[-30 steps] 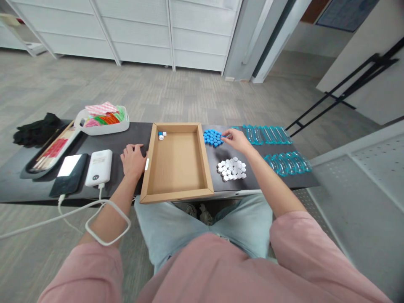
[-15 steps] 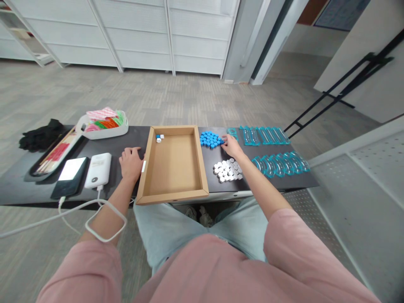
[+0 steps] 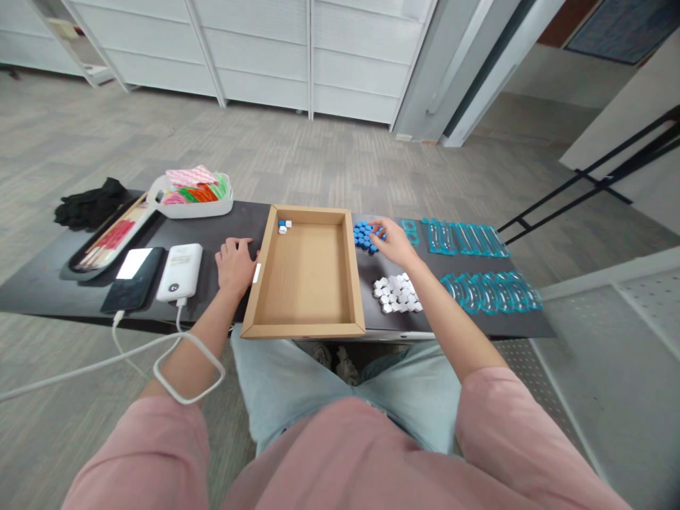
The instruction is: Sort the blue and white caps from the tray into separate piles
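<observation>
My left hand (image 3: 235, 265) lies on the dark table with its fingers spread, beside the left wall of a shallow cardboard box (image 3: 358, 304). In the box's far left corner sit a blue block (image 3: 282, 223) and two white blocks (image 3: 283, 229). My right hand (image 3: 393, 242) hovers over the pile of small blue blocks (image 3: 363, 232) to the right of the box, fingers bent together at the pile. Anything pinched there is hidden by the fingers. Nearer me, next to my right forearm, is a cluster of white blocks (image 3: 396, 293).
Clear teal-edged plastic pieces (image 3: 467, 239) lie in rows on the right, with curved ones (image 3: 491, 292) nearer. On the left are a phone (image 3: 132, 280), a white power bank (image 3: 179, 273) with cables, a tray of sticks (image 3: 109, 241), a white basket (image 3: 199, 209) and black cloth (image 3: 90, 204).
My right hand has shifted from the blue pile's right edge to over its right part, with its fingers bent. My left hand stays beside the box. The camera view has shifted slightly.
</observation>
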A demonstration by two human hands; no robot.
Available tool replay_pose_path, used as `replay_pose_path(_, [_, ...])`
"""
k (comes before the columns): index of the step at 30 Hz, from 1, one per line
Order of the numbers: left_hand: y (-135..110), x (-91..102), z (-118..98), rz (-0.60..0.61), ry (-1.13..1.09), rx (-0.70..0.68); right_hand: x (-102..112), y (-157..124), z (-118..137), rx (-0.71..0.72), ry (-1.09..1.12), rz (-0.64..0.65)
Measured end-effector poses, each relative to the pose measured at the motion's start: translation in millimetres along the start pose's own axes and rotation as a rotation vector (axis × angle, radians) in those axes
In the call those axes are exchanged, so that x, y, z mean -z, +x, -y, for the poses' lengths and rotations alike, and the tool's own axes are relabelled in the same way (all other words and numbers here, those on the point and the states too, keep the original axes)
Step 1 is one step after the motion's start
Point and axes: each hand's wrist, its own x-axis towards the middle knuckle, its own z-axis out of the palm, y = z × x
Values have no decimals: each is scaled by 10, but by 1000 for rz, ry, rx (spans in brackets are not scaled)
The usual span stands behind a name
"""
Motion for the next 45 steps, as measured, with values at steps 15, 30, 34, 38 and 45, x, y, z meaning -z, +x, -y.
replay_pose_path(15, [-25, -77, -38, -100, 43, -4, -1606, 1162, 1490, 248, -403, 448])
replay_pose_path(30, [-13, 38, -66, -25, 73, 11, -445, 405, 1001, 95, 22, 186])
replay_pose_path(34, [-10, 59, -71, 14, 81, 26, 350, -202, 395, -101, 26, 17])
replay_pose_path(38, [-8, 48, -75, 7, 97, 42, 698, -749, -29, -249, 31, -15])
replay_pose_path(45, [-19, 65, -73, 16, 96, 46, 482, -891, -173, -280, 38, 60])
